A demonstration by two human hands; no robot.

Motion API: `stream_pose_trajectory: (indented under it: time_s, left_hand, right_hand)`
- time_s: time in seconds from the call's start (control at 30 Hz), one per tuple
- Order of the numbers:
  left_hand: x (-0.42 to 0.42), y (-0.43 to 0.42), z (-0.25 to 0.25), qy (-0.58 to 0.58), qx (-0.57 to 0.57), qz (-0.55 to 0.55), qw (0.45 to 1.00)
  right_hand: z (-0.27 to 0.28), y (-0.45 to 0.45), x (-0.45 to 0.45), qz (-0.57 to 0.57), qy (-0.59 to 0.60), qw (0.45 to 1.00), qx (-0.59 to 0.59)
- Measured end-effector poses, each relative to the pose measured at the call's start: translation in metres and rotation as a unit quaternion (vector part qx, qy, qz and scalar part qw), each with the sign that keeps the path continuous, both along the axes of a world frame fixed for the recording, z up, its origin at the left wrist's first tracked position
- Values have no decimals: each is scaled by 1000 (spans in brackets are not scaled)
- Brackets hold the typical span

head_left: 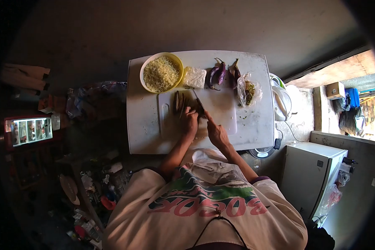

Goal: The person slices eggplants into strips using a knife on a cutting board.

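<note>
A white cutting board [221, 102] lies on the white table. My right hand [216, 130] is closed round the handle of a knife [199, 102], whose blade points away from me over the board. My left hand [189, 121] has its fingers bent down on the board beside the blade; what they press on is dark and too small to name. Long dark strips [178, 101], which look like cut eggplant, lie on the board just beyond my left hand. Purple eggplants [221, 74] rest past the board's far edge.
A yellow bowl [180, 68] of pale chopped food stands at the table's back left, beside a white wrapped packet [194, 77]. An open plastic bag [250, 92] with greenish contents sits at the right. A white fridge [306, 175] stands right of the table [143, 139].
</note>
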State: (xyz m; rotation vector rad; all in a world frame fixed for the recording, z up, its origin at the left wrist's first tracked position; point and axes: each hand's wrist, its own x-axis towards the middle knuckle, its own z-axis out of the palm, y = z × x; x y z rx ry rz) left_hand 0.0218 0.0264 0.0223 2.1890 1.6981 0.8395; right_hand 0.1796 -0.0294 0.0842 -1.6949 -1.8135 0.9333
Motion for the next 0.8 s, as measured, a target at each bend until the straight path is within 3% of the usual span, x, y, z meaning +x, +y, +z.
stream_pose_trajectory:
  time_s: [0.17, 0.23, 0.47, 0.53, 0.63, 0.77, 0.8]
  left_hand:
    - [0, 2, 10, 1, 13, 13, 1000]
    - [1, 1, 10, 6, -5, 5, 1000]
    - [-2, 1, 9, 5, 4, 6, 1000]
    - [-1, 1, 9, 18, -4, 3, 1000]
    - [-1, 1, 12, 34, -42, -1, 999]
    - [1, 3, 13, 12, 3, 3, 1000]
    - [1, 3, 16, 8, -1, -1, 1000]
  right_hand:
    - [6, -16, 7, 12, 21, 1000, 4]
    - [11, -21, 10, 6, -29, 997, -74]
    - [3, 3, -2, -2, 19, 999, -27]
    - [0, 10, -1, 8, -18, 997, -79]
    - [-1, 11, -2, 5, -10, 998, -58]
    - [0, 2, 4, 6, 8, 997, -79]
    - [-2, -5, 7, 8, 25, 999, -31]
